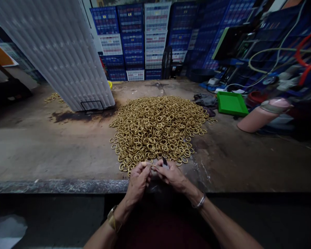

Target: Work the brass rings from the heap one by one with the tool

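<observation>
- Worn tabletop fills the foreground.
- At its near edge, left hand and right hand pinch a ring between their fingers; the right also grips a tool.
- Just beyond, heaped rings.
- Farther, crates stacked.

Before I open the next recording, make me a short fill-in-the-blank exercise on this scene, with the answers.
Of the left hand and right hand, only the ____ one holds the black-tipped tool.
A gold-coloured wristband is on the ____ wrist.
The shallow tray near the pile of rings is ____ in colour.
The stacked crates beyond the table are blue and ____.
Missing words: right; left; green; white.
</observation>
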{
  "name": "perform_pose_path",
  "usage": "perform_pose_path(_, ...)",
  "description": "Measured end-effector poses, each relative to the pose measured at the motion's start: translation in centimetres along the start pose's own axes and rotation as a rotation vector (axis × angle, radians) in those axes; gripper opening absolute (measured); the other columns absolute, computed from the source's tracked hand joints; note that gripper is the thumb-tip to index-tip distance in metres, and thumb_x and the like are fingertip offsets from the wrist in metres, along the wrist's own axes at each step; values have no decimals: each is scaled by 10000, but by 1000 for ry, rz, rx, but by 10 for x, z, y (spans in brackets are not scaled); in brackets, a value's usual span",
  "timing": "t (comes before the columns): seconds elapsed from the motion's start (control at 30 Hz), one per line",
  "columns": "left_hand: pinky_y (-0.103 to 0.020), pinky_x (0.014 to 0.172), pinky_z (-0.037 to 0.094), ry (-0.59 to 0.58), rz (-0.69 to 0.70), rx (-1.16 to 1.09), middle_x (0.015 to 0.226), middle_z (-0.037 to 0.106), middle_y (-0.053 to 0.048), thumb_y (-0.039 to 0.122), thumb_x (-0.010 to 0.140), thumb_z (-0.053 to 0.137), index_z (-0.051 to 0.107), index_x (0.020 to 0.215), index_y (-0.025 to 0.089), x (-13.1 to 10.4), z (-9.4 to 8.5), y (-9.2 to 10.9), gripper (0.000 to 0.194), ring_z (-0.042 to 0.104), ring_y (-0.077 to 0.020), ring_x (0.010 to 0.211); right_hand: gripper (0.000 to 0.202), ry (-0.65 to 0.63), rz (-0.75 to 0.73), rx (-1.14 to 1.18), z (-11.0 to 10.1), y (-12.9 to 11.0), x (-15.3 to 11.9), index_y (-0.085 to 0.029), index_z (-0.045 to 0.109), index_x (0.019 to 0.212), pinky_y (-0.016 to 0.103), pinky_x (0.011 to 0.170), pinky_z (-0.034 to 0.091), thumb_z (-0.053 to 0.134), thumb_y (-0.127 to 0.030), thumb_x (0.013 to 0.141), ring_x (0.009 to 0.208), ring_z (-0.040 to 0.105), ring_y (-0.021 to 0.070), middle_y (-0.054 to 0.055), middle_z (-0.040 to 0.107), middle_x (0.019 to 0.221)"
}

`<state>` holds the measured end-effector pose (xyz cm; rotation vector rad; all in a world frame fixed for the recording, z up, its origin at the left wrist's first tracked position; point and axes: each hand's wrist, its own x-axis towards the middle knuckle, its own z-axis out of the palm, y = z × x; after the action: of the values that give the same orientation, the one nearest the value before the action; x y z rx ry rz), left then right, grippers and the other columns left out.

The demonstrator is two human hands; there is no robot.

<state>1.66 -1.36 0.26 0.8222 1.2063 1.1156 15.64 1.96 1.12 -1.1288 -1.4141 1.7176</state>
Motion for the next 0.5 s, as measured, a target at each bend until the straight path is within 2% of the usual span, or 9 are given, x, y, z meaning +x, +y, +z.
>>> perform_pose_path(0.13, -174, 409, 267, 22, 81, 80, 497, 431, 58, 441, 740, 565, 545, 717, 167, -3, 2, -1, 275, 343, -58, 419, 311, 23, 58, 27, 3, 8, 3, -182, 448, 663, 155, 331, 223, 526, -476, 727, 358, 299, 33, -80, 419, 468)
perform_pose_path(0.3, -217, 579, 380, 39, 260, 193, 625, 556, -2, 372, 758, 563, 579, 697, 169, -5, 4, -6, 212, 481, -119, 591, 324, 85, 94, 7, 6, 17, 6, -180, 451, 682, 147, 323, 241, 527, -493, 721, 357, 318, 33, -81, 426, 479)
perform_pose_path(0.4, -229, 636, 400, 25, 269, 199, 664, 571, -12, 368, 758, 563, 575, 701, 169, -6, 5, -5, 208, 506, -131, 648, 310, 92, 97, -5, 7, 17, 6, -175, 466, 686, 148, 324, 247, 528, -477, 722, 350, 318, 32, -81, 431, 474)
perform_pose_path(0.5, -191, 494, 353, 7, 134, 160, 589, 512, 26, 412, 746, 566, 549, 712, 174, -7, 4, -4, 241, 441, -86, 514, 293, 113, 81, -32, 7, 16, 7, -174, 474, 674, 155, 330, 248, 518, -458, 732, 351, 328, 35, -75, 440, 471)
